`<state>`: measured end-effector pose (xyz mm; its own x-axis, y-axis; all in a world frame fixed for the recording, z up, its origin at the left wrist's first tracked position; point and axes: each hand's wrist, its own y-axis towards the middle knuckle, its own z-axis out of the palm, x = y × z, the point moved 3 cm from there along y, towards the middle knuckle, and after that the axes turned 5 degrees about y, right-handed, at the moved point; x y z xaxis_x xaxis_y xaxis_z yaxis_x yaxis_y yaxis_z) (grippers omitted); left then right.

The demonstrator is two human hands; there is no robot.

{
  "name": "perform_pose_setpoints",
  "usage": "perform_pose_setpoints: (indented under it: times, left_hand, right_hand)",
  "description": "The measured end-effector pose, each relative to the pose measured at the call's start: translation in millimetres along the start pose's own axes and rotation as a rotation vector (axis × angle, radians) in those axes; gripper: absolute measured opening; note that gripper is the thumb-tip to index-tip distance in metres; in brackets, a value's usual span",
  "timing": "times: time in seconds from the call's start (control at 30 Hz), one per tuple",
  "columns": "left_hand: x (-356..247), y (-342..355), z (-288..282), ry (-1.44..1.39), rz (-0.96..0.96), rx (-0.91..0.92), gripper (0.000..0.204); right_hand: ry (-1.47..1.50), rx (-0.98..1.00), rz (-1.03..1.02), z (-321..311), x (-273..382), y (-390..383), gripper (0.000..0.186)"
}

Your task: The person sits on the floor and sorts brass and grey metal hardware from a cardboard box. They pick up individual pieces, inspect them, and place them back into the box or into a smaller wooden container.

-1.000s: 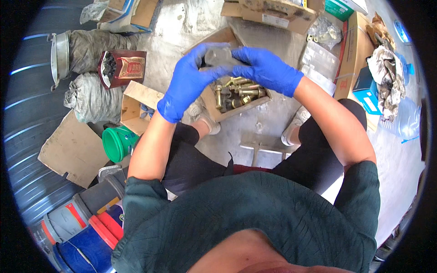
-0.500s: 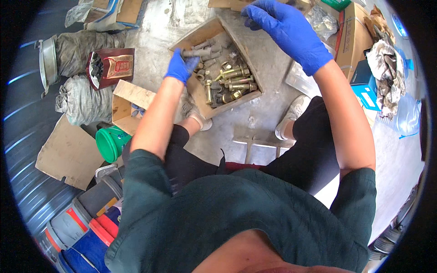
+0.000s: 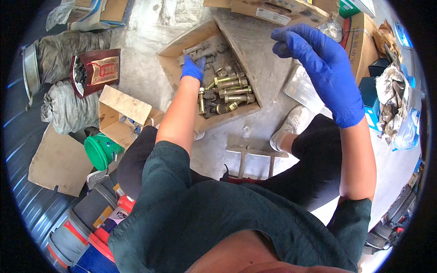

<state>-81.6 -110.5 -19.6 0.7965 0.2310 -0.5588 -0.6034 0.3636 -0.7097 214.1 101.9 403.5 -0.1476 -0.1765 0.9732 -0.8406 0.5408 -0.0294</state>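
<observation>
A shallow cardboard box (image 3: pixel 241 48) on the floor holds brass-coloured bolts (image 3: pixel 232 84) nearest me and dull grey bolts (image 3: pixel 216 48) toward its far side. My left hand (image 3: pixel 193 70), in a blue glove, reaches over the box's left side. Its fingers close around a grey bolt (image 3: pixel 200 55) lying above the others; the fingertips are partly hidden. My right hand (image 3: pixel 323 68), also blue-gloved, is raised in the air right of the box. Its fingers curl in with darkened tips, and whatever they may hold is hidden.
A small open carton (image 3: pixel 125 108), a green bucket (image 3: pixel 102 150) and filled sacks (image 3: pixel 70 104) stand at the left. Beyond the box lies another carton (image 3: pixel 277 11). A clear plastic tray (image 3: pixel 302 86) sits on the right; a metal frame (image 3: pixel 255 152) lies between my feet.
My right hand has moved down and rightward in the picture, its fingers still curled. My left hand stays at the grey bolts, with its bolt lower among them. The view has shifted slightly.
</observation>
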Motion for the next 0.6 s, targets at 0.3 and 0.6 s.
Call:
perform_pose_setpoints:
  times: [0.3,0.6]
  left_hand:
    - [24,-16,41,0.277,0.238,-0.117,0.038]
    - [33,-37,64,1.24,0.755,-0.153,0.037]
  right_hand:
    - [0.021,0.002,0.083,-3,1,-1,0.034]
    - [0.061,0.036,0.14,12,-2,3,0.032]
